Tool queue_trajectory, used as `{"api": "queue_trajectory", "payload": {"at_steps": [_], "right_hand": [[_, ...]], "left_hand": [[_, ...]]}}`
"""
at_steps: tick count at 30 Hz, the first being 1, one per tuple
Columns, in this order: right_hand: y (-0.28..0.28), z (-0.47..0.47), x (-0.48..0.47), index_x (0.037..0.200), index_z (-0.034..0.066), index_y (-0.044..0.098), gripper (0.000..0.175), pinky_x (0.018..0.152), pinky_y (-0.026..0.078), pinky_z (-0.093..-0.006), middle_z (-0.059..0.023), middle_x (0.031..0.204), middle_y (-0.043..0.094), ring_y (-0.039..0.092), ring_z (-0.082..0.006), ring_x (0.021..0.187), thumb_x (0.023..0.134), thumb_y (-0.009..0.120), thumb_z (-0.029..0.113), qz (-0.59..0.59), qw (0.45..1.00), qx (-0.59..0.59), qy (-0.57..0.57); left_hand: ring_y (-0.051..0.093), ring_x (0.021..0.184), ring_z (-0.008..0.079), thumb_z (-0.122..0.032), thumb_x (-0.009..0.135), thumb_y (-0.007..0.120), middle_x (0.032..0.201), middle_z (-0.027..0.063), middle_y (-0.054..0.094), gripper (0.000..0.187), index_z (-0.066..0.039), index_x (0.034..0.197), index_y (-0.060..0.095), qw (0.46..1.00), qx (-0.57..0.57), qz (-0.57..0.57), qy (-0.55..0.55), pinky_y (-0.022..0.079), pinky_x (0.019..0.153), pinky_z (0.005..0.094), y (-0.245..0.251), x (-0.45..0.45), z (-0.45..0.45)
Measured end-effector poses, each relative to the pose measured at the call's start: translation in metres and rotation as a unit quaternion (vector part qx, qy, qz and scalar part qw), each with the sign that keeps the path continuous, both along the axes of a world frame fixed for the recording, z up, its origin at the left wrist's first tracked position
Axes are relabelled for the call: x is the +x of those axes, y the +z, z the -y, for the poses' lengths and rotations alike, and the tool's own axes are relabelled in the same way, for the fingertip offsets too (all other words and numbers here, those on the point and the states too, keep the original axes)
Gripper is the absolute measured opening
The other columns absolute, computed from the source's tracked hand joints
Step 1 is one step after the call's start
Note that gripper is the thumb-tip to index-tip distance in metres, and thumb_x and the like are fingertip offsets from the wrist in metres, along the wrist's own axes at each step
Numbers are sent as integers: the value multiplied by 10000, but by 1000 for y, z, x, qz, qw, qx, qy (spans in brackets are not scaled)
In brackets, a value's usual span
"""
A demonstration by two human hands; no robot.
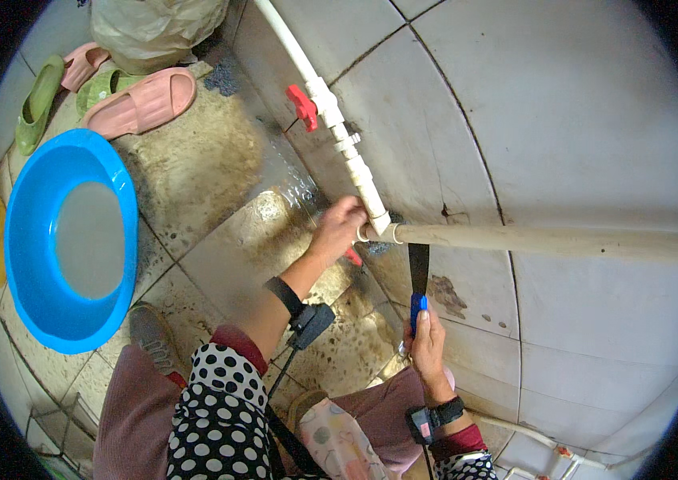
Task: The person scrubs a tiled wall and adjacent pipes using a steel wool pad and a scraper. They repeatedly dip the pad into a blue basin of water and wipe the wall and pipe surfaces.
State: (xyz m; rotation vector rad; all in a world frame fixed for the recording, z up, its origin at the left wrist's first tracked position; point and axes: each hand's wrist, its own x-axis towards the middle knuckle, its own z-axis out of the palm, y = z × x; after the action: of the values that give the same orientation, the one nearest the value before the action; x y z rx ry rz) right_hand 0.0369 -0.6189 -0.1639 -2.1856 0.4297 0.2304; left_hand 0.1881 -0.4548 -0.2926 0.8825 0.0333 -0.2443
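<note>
My left hand (337,228) is curled against the pipe fitting (382,231), where the white upright plastic pipe (364,180) meets the cream horizontal pipe (543,241). Some of its fingers are hidden behind the joint. A red valve handle (353,256) shows just below that hand. My right hand (426,342) grips the blue handle of a flat-bladed tool (419,270). Its dark blade points up to the underside of the horizontal pipe, right of the joint. The blade's far end is hidden by the pipe. Higher on the upright pipe sits a valve with a red handle (303,108).
A blue plastic basin (18,258) with cloudy liquid stands on the stained tile floor (195,150) at left. Pink slippers (141,102) and green shoes (40,105) lie beyond it, near a pale plastic bag (156,30). A tiled wall (585,120) rises close on the right.
</note>
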Motion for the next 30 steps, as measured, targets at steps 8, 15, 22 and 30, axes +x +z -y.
{"api": "queue_trajectory", "payload": {"at_steps": [8,15,22,30], "right_hand": [[-2,-11,-24,1129,66,461,394,374,287,-192,12,587,437,368,-53,433,911,362,379,-55,993,100,-37],[1,-16,-2,1137,53,470,375,387,303,-191,12,587,452,385,-53,440,916,368,338,-41,998,47,-25],[-29,-20,39,1111,30,507,344,425,329,-190,4,624,481,402,-51,485,918,377,283,60,998,-17,10],[-31,-13,13,1136,47,492,336,413,304,-172,33,650,465,378,-32,484,906,423,283,-6,991,44,-124]], "left_hand": [[519,878,165,-51,849,443,1082,117,465,336,-65,1176,366,994,105,-3,23,416,782,282,17,-109,46],[383,1146,214,-101,857,487,1356,121,231,627,-89,1359,112,925,-257,-256,109,351,901,304,18,-79,94],[454,883,84,-127,829,502,993,-23,510,364,-118,1188,437,906,-275,-294,127,370,743,224,18,-53,104],[474,623,81,-74,821,498,694,-24,513,97,-63,905,546,944,-167,-278,60,397,564,225,10,-80,115]]}}
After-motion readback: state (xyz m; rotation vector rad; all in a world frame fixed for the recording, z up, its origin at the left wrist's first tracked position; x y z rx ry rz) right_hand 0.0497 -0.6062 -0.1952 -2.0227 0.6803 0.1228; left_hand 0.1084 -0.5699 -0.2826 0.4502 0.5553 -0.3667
